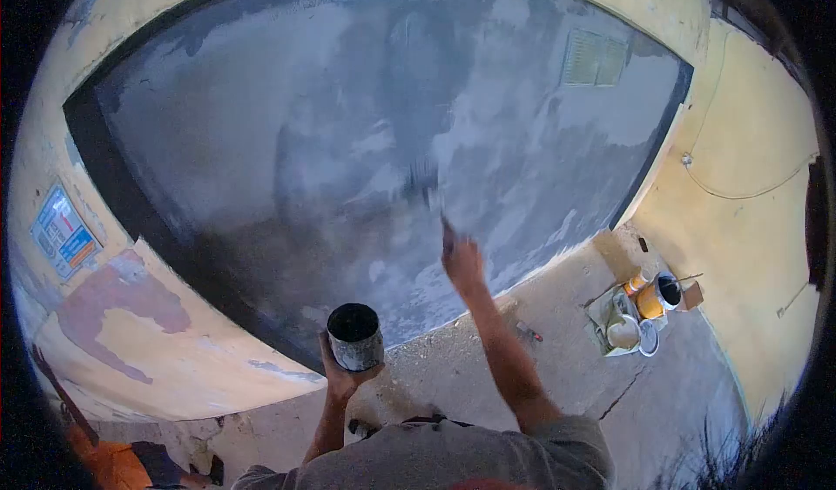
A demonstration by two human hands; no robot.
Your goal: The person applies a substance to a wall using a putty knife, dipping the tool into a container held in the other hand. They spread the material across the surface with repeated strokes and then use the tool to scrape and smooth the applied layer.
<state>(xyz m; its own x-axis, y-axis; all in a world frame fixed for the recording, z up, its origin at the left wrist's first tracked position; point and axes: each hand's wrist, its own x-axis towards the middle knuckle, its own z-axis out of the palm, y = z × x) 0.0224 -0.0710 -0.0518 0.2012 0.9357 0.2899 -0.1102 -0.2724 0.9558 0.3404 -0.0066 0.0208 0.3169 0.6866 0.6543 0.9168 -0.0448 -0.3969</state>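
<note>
A dark metal paint can (359, 351) stands upright in my left hand (340, 377), its fingers wrapped round the lower side. Dark paint shows inside the can. My right hand (463, 263) is closed on a paintbrush (447, 229), raised in front of a large grey panel (348, 141). The brush tip points up at the panel near fresh dark streaks; whether it touches cannot be made out. Patchy grey and darker strokes cover the panel, with a black border along its left edge.
On the floor at right stand a yellow bucket (650, 303) and a white tub (623, 331). A small red-tipped tool (529, 331) lies nearer. A vent (595, 58) sits high on the panel. A sign (65, 231) hangs left. Someone in orange (117, 466) appears lower left.
</note>
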